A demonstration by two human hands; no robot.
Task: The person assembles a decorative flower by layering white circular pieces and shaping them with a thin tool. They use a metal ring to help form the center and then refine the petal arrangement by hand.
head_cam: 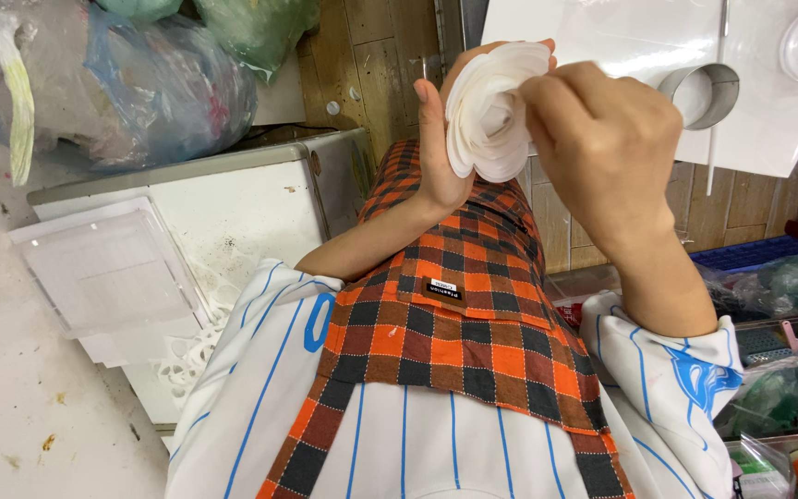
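Observation:
My left hand (438, 139) cups a white flower-like bundle of thin round petals (491, 111), held upright in front of my chest. My right hand (602, 139) is closed over the bundle's right side, its fingertips pinching an outer petal. Both hands hover above my orange and black checked apron (454, 314), worn over a white shirt with blue stripes. Just beyond my right hand, a metal ring cutter (706, 92) rests on a white sheet (630, 37).
A clear plastic lidded box (103, 273) lies on a white cabinet top (242, 203) at left, with white cut-out scraps (191, 356) beside it. Filled plastic bags (131, 83) are piled behind. Containers and a blue crate (759, 254) crowd the right side.

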